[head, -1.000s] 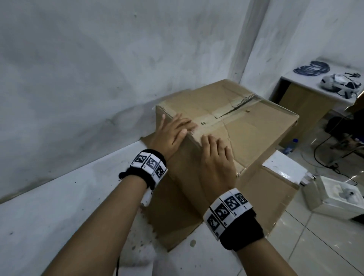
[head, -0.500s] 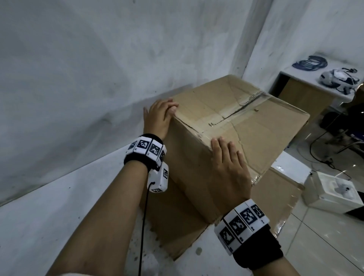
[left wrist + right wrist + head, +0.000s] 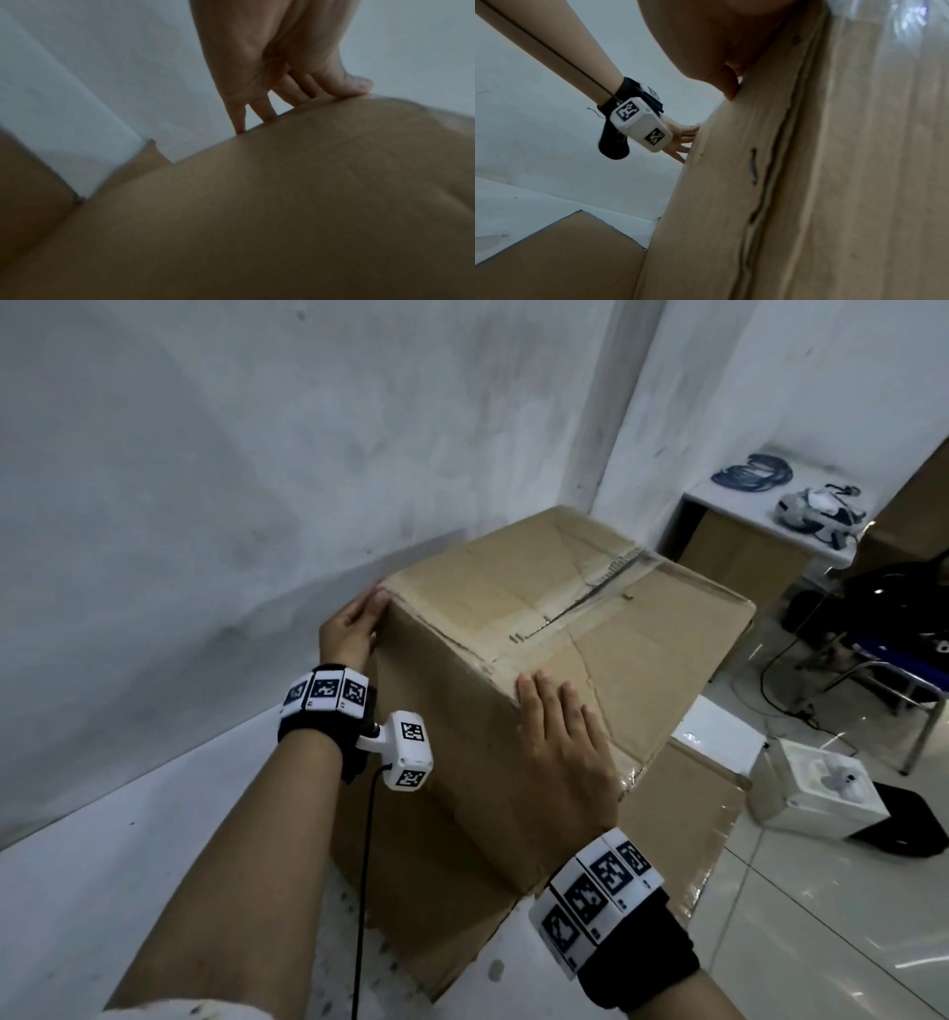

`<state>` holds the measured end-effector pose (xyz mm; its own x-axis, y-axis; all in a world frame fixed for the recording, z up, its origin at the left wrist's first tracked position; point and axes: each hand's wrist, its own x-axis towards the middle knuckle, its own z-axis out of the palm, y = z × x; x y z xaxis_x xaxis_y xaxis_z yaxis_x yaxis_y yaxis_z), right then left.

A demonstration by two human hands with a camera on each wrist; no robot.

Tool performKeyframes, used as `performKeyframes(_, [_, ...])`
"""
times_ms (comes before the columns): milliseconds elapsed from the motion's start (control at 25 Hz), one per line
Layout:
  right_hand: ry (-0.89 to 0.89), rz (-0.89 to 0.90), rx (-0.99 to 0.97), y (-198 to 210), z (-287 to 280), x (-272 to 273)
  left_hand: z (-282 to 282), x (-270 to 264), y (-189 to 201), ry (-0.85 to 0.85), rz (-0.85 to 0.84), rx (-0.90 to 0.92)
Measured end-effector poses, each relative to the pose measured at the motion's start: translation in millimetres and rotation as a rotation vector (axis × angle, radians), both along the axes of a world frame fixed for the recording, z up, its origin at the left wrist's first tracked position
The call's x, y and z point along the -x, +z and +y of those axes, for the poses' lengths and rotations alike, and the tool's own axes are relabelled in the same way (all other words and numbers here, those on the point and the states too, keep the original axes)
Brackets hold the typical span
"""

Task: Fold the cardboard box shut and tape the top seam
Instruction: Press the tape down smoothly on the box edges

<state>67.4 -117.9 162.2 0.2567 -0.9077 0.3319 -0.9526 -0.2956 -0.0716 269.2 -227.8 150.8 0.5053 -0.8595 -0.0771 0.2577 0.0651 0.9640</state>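
Note:
A large brown cardboard box (image 3: 590, 660) stands on the white table, its upward face folded shut. A seam (image 3: 580, 608) with old clear tape and a dark gap runs across that face. Loose flaps (image 3: 426, 916) spread on the table at its base. My left hand (image 3: 354, 624) lies against the box's far left corner with straight fingers; in the left wrist view those fingers (image 3: 259, 109) touch the box (image 3: 282, 203) along its edge. My right hand (image 3: 560, 742) lies flat over the near edge, and its thumb (image 3: 727, 85) presses the box (image 3: 731, 182). No tape roll is in view.
The white table (image 3: 128, 891) meets a grey wall (image 3: 205, 505) just left of the box. A side table (image 3: 719, 498) at the back right carries coiled cables (image 3: 752, 472) and a headset (image 3: 816, 510). A white foam case (image 3: 816, 793) sits on the tiled floor.
My left hand slid off the top face to the far left corner. My right hand shifted right along the near edge. The box has turned a little under both hands.

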Motion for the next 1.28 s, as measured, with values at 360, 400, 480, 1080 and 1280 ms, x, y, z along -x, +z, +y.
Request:
performKeyframes(360, [0.019,0.028,0.009,0,-3,1,-7,-1,-6,0.090,0.159,0.059])
performKeyframes(400, [0.008,0.021,0.000,1,-1,0,-2,2,-1,0.139,0.106,0.090])
performKeyframes(480, [-0.016,-0.006,-0.024,6,4,-3,3,14,-2,0.210,-0.133,0.110])
performKeyframes(1080, [-0.037,0.038,-0.011,9,7,-4,55,47,-51,-0.050,-1.103,0.443])
performKeyframes(1280, [-0.033,0.034,-0.099,13,10,-3,46,80,-31,-0.181,-0.910,0.305])
